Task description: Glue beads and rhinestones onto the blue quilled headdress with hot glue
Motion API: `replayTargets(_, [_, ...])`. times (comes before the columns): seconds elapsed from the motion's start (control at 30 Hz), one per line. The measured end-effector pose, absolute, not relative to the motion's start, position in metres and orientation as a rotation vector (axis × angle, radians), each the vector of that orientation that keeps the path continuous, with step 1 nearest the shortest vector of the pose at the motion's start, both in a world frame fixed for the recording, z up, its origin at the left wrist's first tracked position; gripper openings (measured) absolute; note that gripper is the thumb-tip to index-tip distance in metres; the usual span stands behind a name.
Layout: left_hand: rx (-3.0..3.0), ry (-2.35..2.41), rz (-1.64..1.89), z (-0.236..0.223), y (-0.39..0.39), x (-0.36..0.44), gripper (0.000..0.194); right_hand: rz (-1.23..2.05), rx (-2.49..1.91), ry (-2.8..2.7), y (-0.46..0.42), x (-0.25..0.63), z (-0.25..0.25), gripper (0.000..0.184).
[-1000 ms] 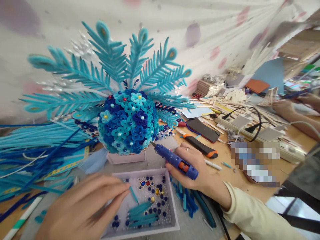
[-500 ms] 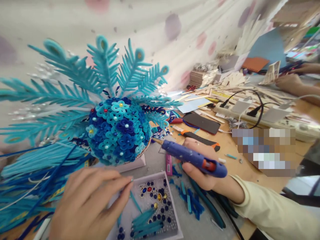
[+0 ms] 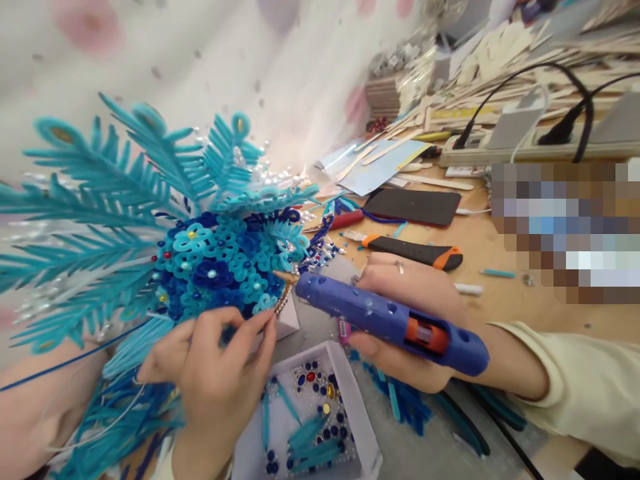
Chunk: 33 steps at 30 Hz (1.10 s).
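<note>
A round piece covered in blue and turquoise pipe-cleaner flowers (image 3: 213, 273), dotted with small beads, has turquoise feather-shaped sprays (image 3: 165, 157) fanning out from it. My right hand (image 3: 415, 287) is closed around a blue glue gun (image 3: 370, 320), whose metal nozzle comes close to the flowers' right side. Below, my left hand (image 3: 215, 373) has thumb and forefinger pinched at the lower right rim, beside a beaded trim (image 3: 283, 298); what lies between the fingertips is too small to make out. Under it sits a white box (image 3: 360, 413) holding beads and turquoise pipe-cleaner pieces.
Bundles of blue pipe cleaners (image 3: 125, 413) lie at left, near a person's bare skin (image 3: 45, 407) at the edge. Beyond my right hand are a utility knife (image 3: 415, 253), a dark phone-like slab (image 3: 413, 207), wooden sticks (image 3: 395, 147) and a power strip (image 3: 480, 155) with cables.
My left hand has moved up and right from above the box to the flowers' lower rim. The glue gun's nozzle is closer to the flowers. The view has shifted and come nearer.
</note>
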<state>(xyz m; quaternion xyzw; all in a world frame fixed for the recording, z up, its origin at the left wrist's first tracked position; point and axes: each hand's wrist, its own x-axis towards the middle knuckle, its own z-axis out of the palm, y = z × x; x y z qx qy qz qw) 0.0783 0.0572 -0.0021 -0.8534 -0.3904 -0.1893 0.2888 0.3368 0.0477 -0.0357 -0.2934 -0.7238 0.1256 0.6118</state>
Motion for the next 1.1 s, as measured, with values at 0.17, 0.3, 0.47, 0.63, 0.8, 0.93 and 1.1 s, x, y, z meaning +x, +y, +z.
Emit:
replayTargets(0.17, [-2.215, -1.096, -0.49, -0.002, 0.057, 0.083, 0.033, 0.294, -0.68, -1.668, 0.047, 0.337, -0.037, 0.022])
replayTargets(0.3, [-2.134, -1.104, -0.571, -0.003, 0.057, 0.089, 0.054, 0.296, -0.684, -1.677, 0.046, 0.336, -0.038, 0.022])
replayTargets(0.47, [-2.127, -1.137, -0.59, -0.002, 0.057, 0.096, 0.056, 0.326, -0.687, -1.717, 0.045, 0.338, -0.035, 0.017])
replayTargets(0.63, [-2.129, -1.15, -0.59, -0.001, 0.058, 0.095, 0.055, 0.312, -0.663, -1.696, 0.046, 0.338, -0.036, 0.017])
replayTargets(0.8, [-2.15, -1.166, -0.642, 0.001, 0.057, 0.096, 0.053, 0.305, -0.667, -1.71, 0.046, 0.338, -0.036, 0.016])
replayTargets(0.93, [-2.146, -1.17, -0.665, 0.0, 0.058, 0.101, 0.049, 0.318, -0.666, -1.681, 0.045, 0.336, -0.036, 0.016])
replayTargets(1.1, [-2.091, -1.199, -0.763, 0.004, 0.056, 0.1, 0.049, 0.319, -0.667, -1.719, 0.047, 0.335, -0.037, 0.018])
